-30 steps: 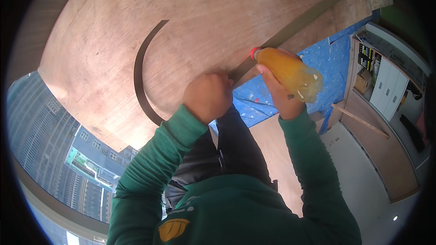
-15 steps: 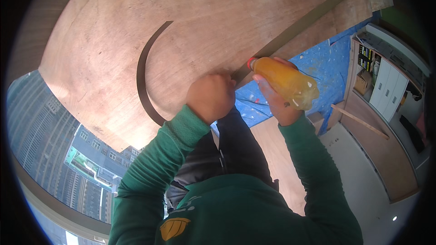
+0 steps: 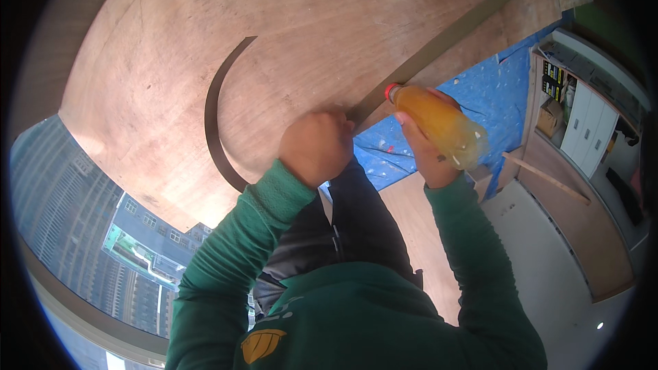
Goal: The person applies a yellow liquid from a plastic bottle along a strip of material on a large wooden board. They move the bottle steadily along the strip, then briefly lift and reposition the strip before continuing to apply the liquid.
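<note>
A long brown edge-banding strip (image 3: pixel 449 40) runs diagonally over the plywood sheet (image 3: pixel 322 41) from the far right. My left hand (image 3: pixel 315 147) is closed round the strip near the sheet's front edge, and its fingertips are partly hidden. The strip's other end curls in an arc on the sheet to the left. In my right hand (image 3: pixel 428 154) is a clear plastic bottle (image 3: pixel 442 123) of amber-yellow liquid. It lies tilted, its red neck end at the strip's edge just right of my left hand. Whether liquid comes out cannot be made out.
A paint-spotted blue sheet (image 3: pixel 493 106) lies below the plywood's right edge. Farther right are a white cabinet (image 3: pixel 586 130) and a thin wooden batten (image 3: pixel 545 177). Left of the plywood is a window (image 3: pixel 82 199) with buildings outside.
My right hand has shifted slightly right with the bottle, so its red neck sits a little farther along the strip. My left hand has stayed almost in place.
</note>
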